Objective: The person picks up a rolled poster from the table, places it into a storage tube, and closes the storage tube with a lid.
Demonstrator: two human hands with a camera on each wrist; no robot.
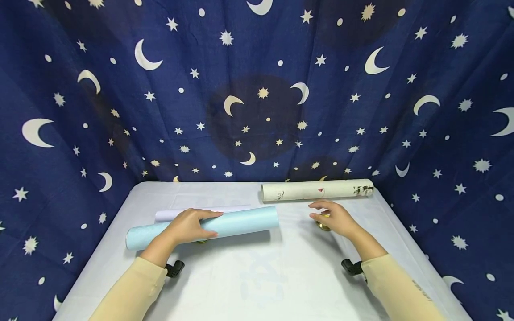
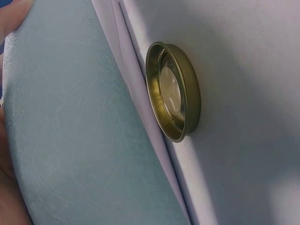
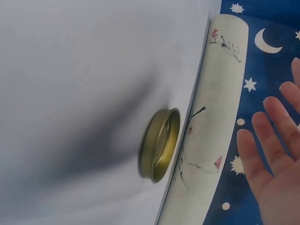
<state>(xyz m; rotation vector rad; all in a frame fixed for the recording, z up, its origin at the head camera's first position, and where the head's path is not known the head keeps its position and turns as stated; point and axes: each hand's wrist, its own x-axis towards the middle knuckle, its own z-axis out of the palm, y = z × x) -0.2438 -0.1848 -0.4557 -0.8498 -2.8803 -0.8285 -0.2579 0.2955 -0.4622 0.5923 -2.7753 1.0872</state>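
My left hand (image 1: 188, 227) grips a light blue roll of paper (image 1: 242, 222) from above, thumb on the near side and fingers over the far side. The roll slants slightly up to the right and casts a shadow on the table. Just below it, a round gold tin lid (image 2: 187, 89) with a clear disc inside shows in the left wrist view. My right hand (image 1: 336, 219) hovers with relaxed, spread fingers over a second gold lid (image 3: 149, 145), holding nothing. In the head view that hand partly covers this lid.
Behind the blue roll lies a pale lavender roll (image 1: 162, 216), partly hidden. A cream roll with a floral print (image 1: 305, 191) lies along the back edge of the white-covered table (image 1: 225, 285). Dark blue curtains (image 1: 265, 53) with moons and stars enclose the back and sides.
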